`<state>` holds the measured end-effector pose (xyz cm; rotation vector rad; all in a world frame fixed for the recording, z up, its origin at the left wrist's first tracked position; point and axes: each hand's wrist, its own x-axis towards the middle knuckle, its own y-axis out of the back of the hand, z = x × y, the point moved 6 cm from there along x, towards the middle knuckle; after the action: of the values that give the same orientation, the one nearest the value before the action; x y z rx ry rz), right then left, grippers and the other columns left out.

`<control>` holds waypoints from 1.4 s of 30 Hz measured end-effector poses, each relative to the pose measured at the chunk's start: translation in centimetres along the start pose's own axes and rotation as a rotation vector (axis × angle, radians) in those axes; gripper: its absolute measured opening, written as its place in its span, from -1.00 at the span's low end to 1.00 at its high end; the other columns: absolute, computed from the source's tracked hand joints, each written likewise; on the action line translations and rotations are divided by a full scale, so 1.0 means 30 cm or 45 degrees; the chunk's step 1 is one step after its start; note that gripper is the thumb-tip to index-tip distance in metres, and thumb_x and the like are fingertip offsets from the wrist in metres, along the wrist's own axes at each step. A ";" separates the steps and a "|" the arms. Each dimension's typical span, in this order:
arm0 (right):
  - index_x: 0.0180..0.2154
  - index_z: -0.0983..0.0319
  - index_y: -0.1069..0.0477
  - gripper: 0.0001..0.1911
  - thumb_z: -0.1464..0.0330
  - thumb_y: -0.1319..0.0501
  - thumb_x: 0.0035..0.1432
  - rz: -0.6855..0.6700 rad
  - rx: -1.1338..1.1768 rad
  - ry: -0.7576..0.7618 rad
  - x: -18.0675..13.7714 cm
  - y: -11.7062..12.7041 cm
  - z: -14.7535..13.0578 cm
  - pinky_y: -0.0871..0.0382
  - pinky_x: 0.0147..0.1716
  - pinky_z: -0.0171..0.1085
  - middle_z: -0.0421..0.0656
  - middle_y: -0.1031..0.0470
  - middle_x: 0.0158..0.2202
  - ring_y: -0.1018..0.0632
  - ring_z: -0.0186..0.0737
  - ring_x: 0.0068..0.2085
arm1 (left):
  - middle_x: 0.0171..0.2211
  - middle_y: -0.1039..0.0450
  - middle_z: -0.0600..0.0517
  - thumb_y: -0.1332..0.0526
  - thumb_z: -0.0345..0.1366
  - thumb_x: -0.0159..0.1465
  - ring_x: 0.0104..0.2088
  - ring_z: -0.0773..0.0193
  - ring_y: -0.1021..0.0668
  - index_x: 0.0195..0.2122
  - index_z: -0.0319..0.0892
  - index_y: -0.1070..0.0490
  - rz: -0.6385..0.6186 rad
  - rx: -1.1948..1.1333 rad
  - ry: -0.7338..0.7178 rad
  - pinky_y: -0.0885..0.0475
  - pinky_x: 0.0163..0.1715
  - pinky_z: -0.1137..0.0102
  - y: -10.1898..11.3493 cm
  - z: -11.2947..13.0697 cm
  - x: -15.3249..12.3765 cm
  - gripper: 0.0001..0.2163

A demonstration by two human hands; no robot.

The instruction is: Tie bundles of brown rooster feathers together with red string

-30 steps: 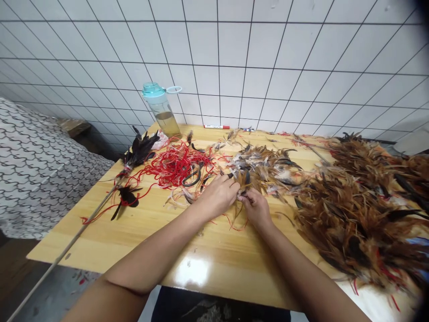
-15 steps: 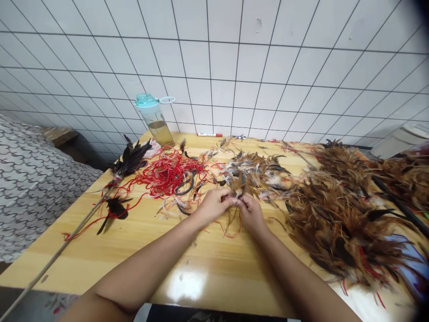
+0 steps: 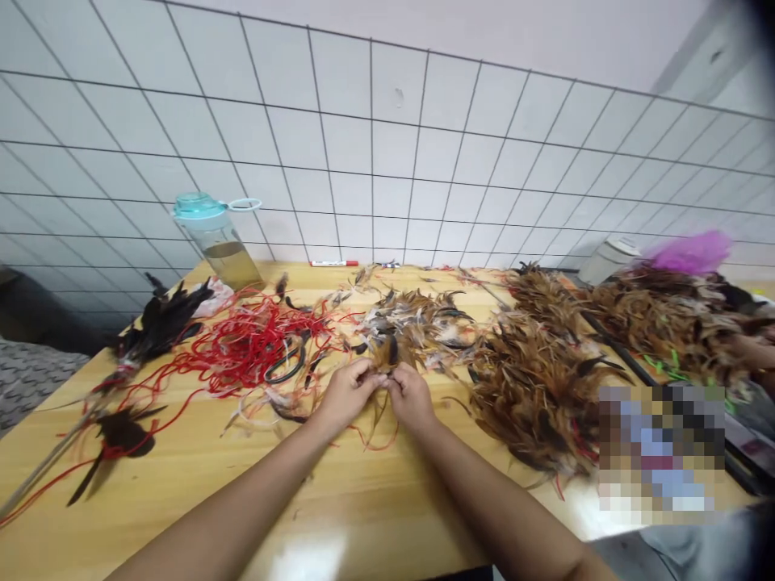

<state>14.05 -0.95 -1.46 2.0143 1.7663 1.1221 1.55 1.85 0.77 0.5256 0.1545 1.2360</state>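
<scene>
My left hand [image 3: 346,393] and my right hand [image 3: 412,394] meet over the wooden table [image 3: 182,484], fingers pinched together on a small bunch of brown feathers [image 3: 385,355] with red string hanging below it. Just behind them lies a loose heap of brown and grey feathers [image 3: 417,316]. A tangle of red string [image 3: 248,349] with black scissors [image 3: 286,363] on it lies to the left of my hands.
A large pile of brown feathers [image 3: 538,371] spreads at the right, with more [image 3: 666,323] behind. A teal-lidded bottle [image 3: 219,240], a red marker [image 3: 333,263], a black feather duster on a stick [image 3: 151,327] and a small black feather bunch [image 3: 118,436] sit left. Tiled wall behind.
The view has swung right and up, so everything has shifted left in the picture. My hands stay pinched together on the feather bunch, held slightly higher off the table.
</scene>
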 end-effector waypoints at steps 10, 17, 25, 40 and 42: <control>-0.45 0.20 -0.41 -0.82 0.42 -0.11 0.18 -0.056 -0.119 0.002 -0.019 0.008 -0.040 -0.24 -0.36 -0.33 -0.19 -0.37 -0.46 -0.42 -0.29 -0.36 | -0.55 -0.29 0.11 -0.18 -0.16 0.11 -0.46 0.32 -0.35 -0.56 -0.19 -0.28 0.040 -0.201 0.065 -0.25 -0.40 0.45 0.004 -0.006 -0.004 -0.78; -0.33 0.18 -0.48 -0.87 0.42 -0.14 0.15 0.007 -0.077 0.085 -0.024 0.017 -0.048 -0.31 -0.35 -0.30 -0.16 -0.45 -0.43 -0.45 -0.24 -0.35 | -0.50 -0.31 0.13 -0.30 -0.08 0.05 -0.44 0.36 -0.36 -0.40 -0.21 -0.33 0.019 -0.808 0.307 -0.29 -0.38 0.48 -0.036 -0.080 -0.005 -0.70; -0.40 0.20 -0.45 -0.79 0.50 -0.07 0.15 -0.020 -0.104 0.162 -0.027 0.012 -0.037 -0.32 -0.36 -0.33 -0.17 -0.41 -0.44 -0.47 -0.26 -0.35 | -0.51 -0.30 0.12 -0.34 -0.13 0.04 -0.48 0.41 -0.34 -0.41 -0.25 -0.34 -0.093 -1.021 0.351 -0.26 -0.43 0.49 -0.066 -0.085 -0.008 -0.70; -0.45 0.19 -0.36 -0.80 0.48 -0.04 0.16 -0.010 -0.162 0.248 -0.034 0.008 -0.044 -0.28 -0.44 -0.34 -0.17 -0.38 -0.46 -0.44 -0.27 -0.40 | -0.56 -0.31 0.10 -0.36 -0.11 0.00 -0.52 0.40 -0.36 -0.46 -0.25 -0.33 -0.189 -1.069 0.343 -0.24 -0.47 0.49 -0.081 -0.056 -0.005 -0.68; -0.46 0.19 -0.34 -0.80 0.48 -0.03 0.15 0.000 -0.170 0.258 -0.034 0.010 -0.044 -0.28 -0.45 -0.34 -0.16 -0.39 -0.46 -0.44 -0.27 -0.41 | -0.56 -0.30 0.10 -0.37 -0.11 -0.01 -0.53 0.42 -0.35 -0.46 -0.25 -0.33 -0.196 -1.104 0.351 -0.23 -0.48 0.50 -0.088 -0.057 -0.002 -0.67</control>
<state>13.42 -2.36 -0.79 1.8806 1.7292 1.4490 3.12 1.71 -1.95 -0.4022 -0.1135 1.0944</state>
